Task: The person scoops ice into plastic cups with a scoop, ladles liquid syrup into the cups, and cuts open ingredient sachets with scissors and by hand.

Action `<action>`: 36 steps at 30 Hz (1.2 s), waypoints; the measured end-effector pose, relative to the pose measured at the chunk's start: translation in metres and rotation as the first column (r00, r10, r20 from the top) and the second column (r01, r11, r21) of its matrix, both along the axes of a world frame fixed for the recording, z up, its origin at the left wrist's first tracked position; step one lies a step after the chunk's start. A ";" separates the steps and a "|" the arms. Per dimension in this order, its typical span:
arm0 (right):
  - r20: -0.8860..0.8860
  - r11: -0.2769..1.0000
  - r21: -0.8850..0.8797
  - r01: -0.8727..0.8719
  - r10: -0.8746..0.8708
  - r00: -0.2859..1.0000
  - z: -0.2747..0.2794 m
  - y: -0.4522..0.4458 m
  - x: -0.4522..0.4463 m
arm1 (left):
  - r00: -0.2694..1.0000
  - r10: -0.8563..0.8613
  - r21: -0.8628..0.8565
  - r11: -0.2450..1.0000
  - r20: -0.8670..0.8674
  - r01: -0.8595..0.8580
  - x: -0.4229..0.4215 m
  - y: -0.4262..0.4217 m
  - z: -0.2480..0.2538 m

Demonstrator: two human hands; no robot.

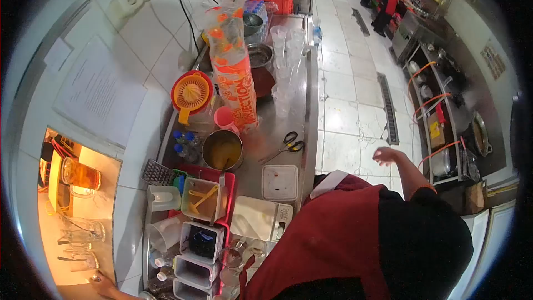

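Note:
At the bottom left, my left hand (101, 284) is at the lower edge of the lit wall opening, its fingers drawn together; what they hold, if anything, is too small to tell. Just above it stand glass cups with spoons (82, 260) and clear glass mugs (83, 230). Higher in the opening is a mug of amber drink (81, 174). My right hand (386, 156) is out to the right over the tiled floor, fingers loosely bent and apart, holding nothing.
The steel counter (309, 105) carries a pot (222, 149), scissors (291, 143), a white scale (254, 218), a lidded tub (280, 182), square containers (202, 241), stacked plastic cups (280, 72) and a red juicer (191, 95). Two people (390, 0) stand far back, beside the right-hand shelves (438, 108).

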State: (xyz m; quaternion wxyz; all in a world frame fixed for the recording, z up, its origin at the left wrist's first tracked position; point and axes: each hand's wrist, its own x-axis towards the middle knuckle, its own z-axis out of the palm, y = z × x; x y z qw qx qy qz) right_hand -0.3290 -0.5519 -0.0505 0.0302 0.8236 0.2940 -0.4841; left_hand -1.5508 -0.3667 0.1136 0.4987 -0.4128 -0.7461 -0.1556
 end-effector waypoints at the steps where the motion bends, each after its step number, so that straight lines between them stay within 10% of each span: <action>1: -0.013 0.998 0.066 0.007 -0.007 1.000 0.004 0.022 -0.007 | 1.000 0.000 -0.006 1.000 -0.019 0.000 -0.001 -0.008 0.018; 2: -0.001 0.989 0.148 -0.005 0.005 1.000 0.012 0.042 -0.014 | 0.911 0.112 -0.155 0.986 0.397 -0.054 0.001 -0.026 0.038; 4: 0.013 0.917 0.379 -0.125 0.130 0.991 0.005 0.085 -0.010 | 0.655 0.273 -0.314 0.948 0.704 -0.058 0.047 -0.043 0.056; 6: -0.023 0.870 0.462 -0.173 0.207 0.978 -0.009 0.138 0.005 | 0.975 0.221 0.040 0.974 0.039 -0.222 0.109 -0.029 0.013; 9: 0.095 0.791 0.536 -0.294 0.289 0.953 0.008 0.230 0.007 | 0.981 -0.164 0.316 0.930 -0.099 0.188 0.250 -0.022 0.005; 10: 0.132 0.633 0.698 -0.336 0.347 0.929 -0.014 0.262 0.018 | 0.880 -0.376 0.330 0.903 0.291 0.276 0.312 -0.023 0.008; 12: -0.022 0.626 0.763 -0.160 0.274 0.962 0.005 0.327 0.003 | 0.624 -0.586 0.192 0.789 0.517 0.583 0.478 -0.017 0.020; 13: -0.066 0.574 0.812 -0.103 0.266 0.962 0.001 0.356 -0.003 | 0.204 -0.651 0.451 0.686 0.731 0.571 0.543 -0.016 -0.007; 16: -0.052 0.375 0.923 -0.080 0.329 0.943 -0.023 0.424 -0.018 | 0.076 -0.375 0.015 0.235 0.924 0.972 0.748 0.026 -0.014; 17: 0.013 0.214 0.972 -0.092 0.343 0.939 -0.030 0.439 -0.023 | -0.067 -0.106 0.092 0.249 0.992 0.964 0.804 0.042 -0.022; 21: -0.293 0.393 0.912 0.120 0.415 0.861 -0.027 0.456 -0.041 | -0.454 -0.019 0.391 0.539 0.891 0.746 0.928 0.105 -0.120; 24: -0.416 0.484 0.857 0.178 0.445 0.793 -0.062 0.457 -0.038 | -0.229 -0.244 0.327 0.530 0.942 0.782 0.965 0.155 -0.118; 29: 0.051 0.291 0.927 -0.236 0.526 0.849 -0.028 0.438 -0.035 | -0.144 -0.293 0.274 0.470 0.945 0.839 0.977 0.184 -0.131; 36: -0.158 0.382 0.915 -0.130 0.636 0.755 -0.018 0.445 -0.022 | 0.023 -0.333 0.187 0.585 0.943 0.789 0.960 0.165 -0.129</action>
